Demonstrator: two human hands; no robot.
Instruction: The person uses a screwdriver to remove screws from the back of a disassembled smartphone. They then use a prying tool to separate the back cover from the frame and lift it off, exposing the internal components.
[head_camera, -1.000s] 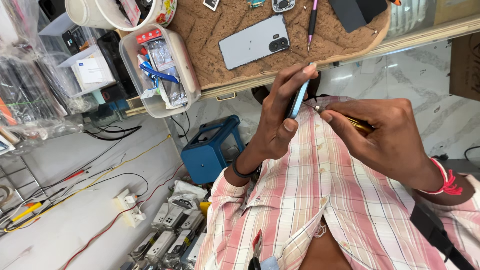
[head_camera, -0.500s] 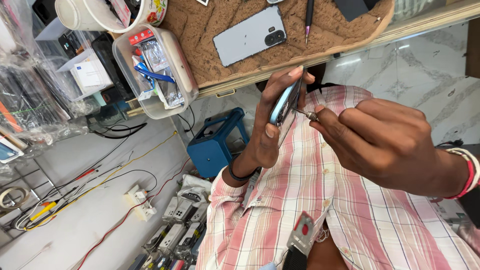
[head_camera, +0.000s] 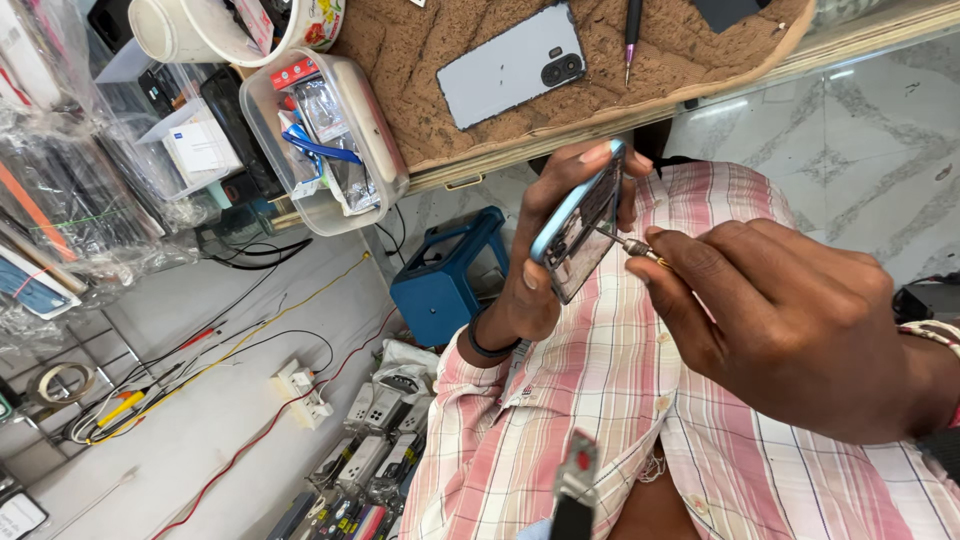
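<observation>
My left hand (head_camera: 545, 255) grips an opened phone with a light blue frame (head_camera: 578, 225), held on edge in front of my plaid shirt, its inner side turned toward my right hand. My right hand (head_camera: 790, 320) pinches a small screwdriver (head_camera: 630, 245) whose tip touches the phone's inside. A black band sits on my left wrist, a red and white one on my right wrist.
A brown mat on the wooden bench (head_camera: 450, 60) carries a grey phone back cover (head_camera: 512, 65) and a pen-like tool (head_camera: 632, 25). A clear plastic box of parts (head_camera: 325, 140) and a white bowl (head_camera: 200, 30) lie at the bench's left. A blue stool (head_camera: 445, 280), cables and power sockets (head_camera: 300, 390) are below.
Both hands have stayed together on the phone. The phone has tilted so its open inside faces the screwdriver more, and the view has closed in on my hands.
</observation>
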